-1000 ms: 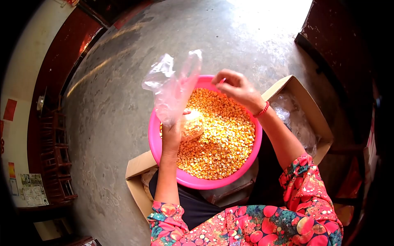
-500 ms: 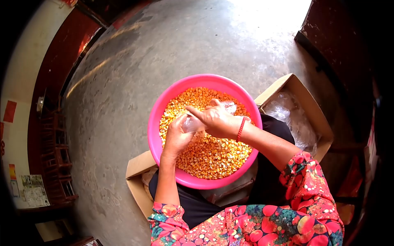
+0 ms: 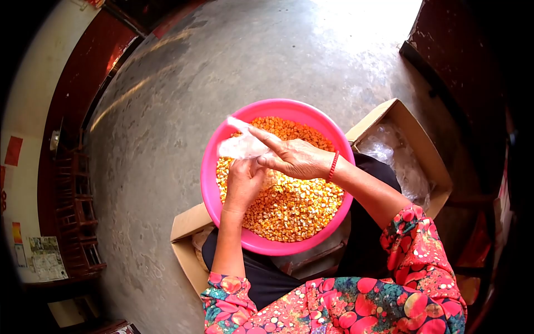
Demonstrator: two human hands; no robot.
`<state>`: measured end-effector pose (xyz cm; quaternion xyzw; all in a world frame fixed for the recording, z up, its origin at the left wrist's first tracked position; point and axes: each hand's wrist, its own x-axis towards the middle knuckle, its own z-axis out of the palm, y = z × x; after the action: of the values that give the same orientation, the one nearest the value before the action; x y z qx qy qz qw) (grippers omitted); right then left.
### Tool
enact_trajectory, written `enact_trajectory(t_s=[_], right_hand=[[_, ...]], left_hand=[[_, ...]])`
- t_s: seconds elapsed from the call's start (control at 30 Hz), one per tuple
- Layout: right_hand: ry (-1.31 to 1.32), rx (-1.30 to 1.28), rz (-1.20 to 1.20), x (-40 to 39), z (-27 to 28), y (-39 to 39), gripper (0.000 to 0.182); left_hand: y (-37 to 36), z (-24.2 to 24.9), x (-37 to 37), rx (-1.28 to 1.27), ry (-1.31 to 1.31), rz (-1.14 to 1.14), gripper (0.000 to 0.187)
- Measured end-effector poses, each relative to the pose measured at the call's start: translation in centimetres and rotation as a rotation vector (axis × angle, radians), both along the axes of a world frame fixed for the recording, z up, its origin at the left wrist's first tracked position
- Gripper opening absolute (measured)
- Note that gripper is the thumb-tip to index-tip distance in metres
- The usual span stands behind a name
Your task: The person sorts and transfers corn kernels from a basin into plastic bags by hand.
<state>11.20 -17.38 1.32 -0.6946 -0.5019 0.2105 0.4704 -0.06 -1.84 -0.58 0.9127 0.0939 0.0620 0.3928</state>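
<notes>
A clear plastic bag [image 3: 240, 147] hangs over the far left part of a pink basin [image 3: 209, 195] filled with yellow-orange corn kernels [image 3: 295, 214]. My left hand [image 3: 243, 182] pinches the near edge of the bag, its fingertips pressed together. From the right, my right hand [image 3: 297, 158] reaches across with a red beaded bracelet on the wrist. Its index finger stretches along the bag and its thumb sits beside my left fingertips, gripping the film between them. The other right fingers are partly hidden beneath the hand.
An open cardboard box [image 3: 439, 186] with clear plastic bags [image 3: 392, 156] stands to the right of the basin. Another cardboard box [image 3: 189, 228] is at the lower left. Wooden stools [image 3: 78, 211] stand along the left wall. Concrete floor [image 3: 167, 128] surrounds the basin.
The bag has swung from under my right hand to the far left, now spread beyond my left fingertips. My right hand has shifted slightly right and turned, its index finger pointing left.
</notes>
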Motion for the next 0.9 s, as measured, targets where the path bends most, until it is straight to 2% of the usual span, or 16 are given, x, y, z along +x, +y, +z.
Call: enact_trajectory(t_s=[0.07,0.13,0.17,0.23,0.3,0.33,0.4,0.5,0.53,0.57,0.63,0.7,0.77,0.83,0.87,0.9], right_hand=[[0.041,-0.01,0.019,0.0,-0.1,-0.4,0.073],[0.365,0.014,0.285,0.3,1.8,-1.4,0.079],[0.595,-0.097,0.441,1.1,3.1,-1.7,0.085],[0.835,0.129,0.532,0.9,3.6,-1.9,0.085],[1.02,0.252,0.605,1.1,3.3,-2.2,0.081],[1.067,0.337,0.54,1.0,2.9,-1.9,0.08],[1.144,0.409,0.437,1.5,3.0,-1.8,0.067],[1.281,0.496,0.3,2.5,3.7,-2.4,0.053],[1.227,0.502,0.231,3.3,1.7,-2.0,0.049],[1.156,0.464,-0.041,3.0,2.1,-1.9,0.043],[1.035,0.367,-0.227,3.5,1.5,-2.1,0.029],[0.934,0.269,-0.205,3.3,1.0,-1.8,0.027],[0.766,0.074,-0.136,3.2,0.6,-1.6,0.023],[0.462,0.033,-0.105,2.7,-1.6,-0.7,0.021],[0.17,-0.039,-0.135,2.2,-1.4,-0.7,0.024],[0.006,-0.104,-0.12,1.8,-2.0,-0.5,0.038]], left_hand=[[0.1,-0.3,0.2,-0.052,-0.071,-0.001,0.019],[-0.7,1.5,0.3,0.007,-0.154,0.01,0.019],[-0.8,1.7,0.3,0.007,-0.153,0.012,0.019],[-0.8,1.9,0.4,0.124,-0.259,-0.091,0.025],[-1.1,1.9,0.3,0.029,-0.281,-0.016,0.037],[-1.0,0.8,0.0,-0.15,-0.281,0.056,0.037],[-0.4,0.7,0.0,0.047,-0.393,0.067,0.034],[-0.9,2.0,-0.1,-0.112,-0.343,0.099,0.024],[-0.8,1.7,0.1,-0.112,-0.342,0.1,0.024],[-0.7,1.4,0.2,-0.261,-0.332,0.11,0.027],[-0.7,1.3,0.2,-0.409,-0.319,0.119,0.032],[-1.0,2.2,0.2,-0.62,-0.254,0.147,0.039],[-0.9,2.6,0.2,-0.641,-0.224,0.142,0.04],[-0.7,2.6,0.2,-0.598,-0.211,0.106,0.04],[-0.6,2.5,0.1,-0.598,-0.211,0.107,0.04],[-0.5,2.4,0.0,-0.671,-0.198,0.087,0.041]])
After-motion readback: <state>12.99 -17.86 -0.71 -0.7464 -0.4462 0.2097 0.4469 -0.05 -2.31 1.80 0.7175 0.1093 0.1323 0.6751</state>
